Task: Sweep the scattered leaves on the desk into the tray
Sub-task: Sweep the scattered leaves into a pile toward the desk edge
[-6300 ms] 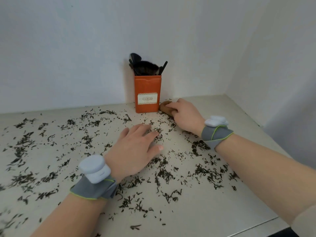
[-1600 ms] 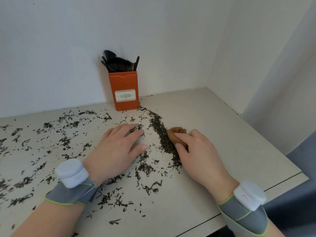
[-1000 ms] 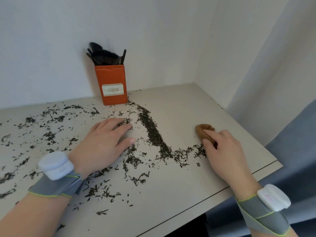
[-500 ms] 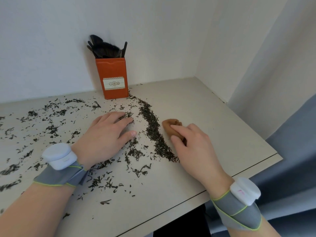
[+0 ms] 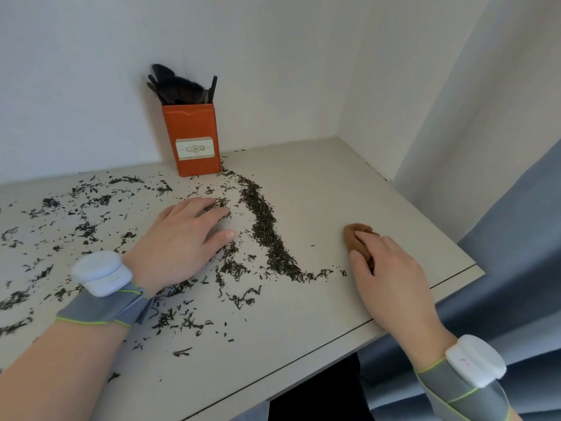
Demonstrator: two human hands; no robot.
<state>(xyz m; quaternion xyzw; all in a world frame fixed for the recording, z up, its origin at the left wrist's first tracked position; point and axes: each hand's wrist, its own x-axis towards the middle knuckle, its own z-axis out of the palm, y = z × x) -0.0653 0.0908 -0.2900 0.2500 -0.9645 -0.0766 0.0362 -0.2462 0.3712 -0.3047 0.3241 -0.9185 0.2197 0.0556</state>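
My bench [image 5: 318,183] looks smooth and matt; the leaves [image 5: 264,220] dry and crinkled; my wristbands [image 5: 103,308] grey cloth.

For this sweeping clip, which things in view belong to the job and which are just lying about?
Part of the job:
- scattered leaves
- swept ridge of leaves
- brown brush under the right hand
- left hand flat on the desk
No tray is in view.

Just lying about:
- orange box holding dark brushes
- blue curtain
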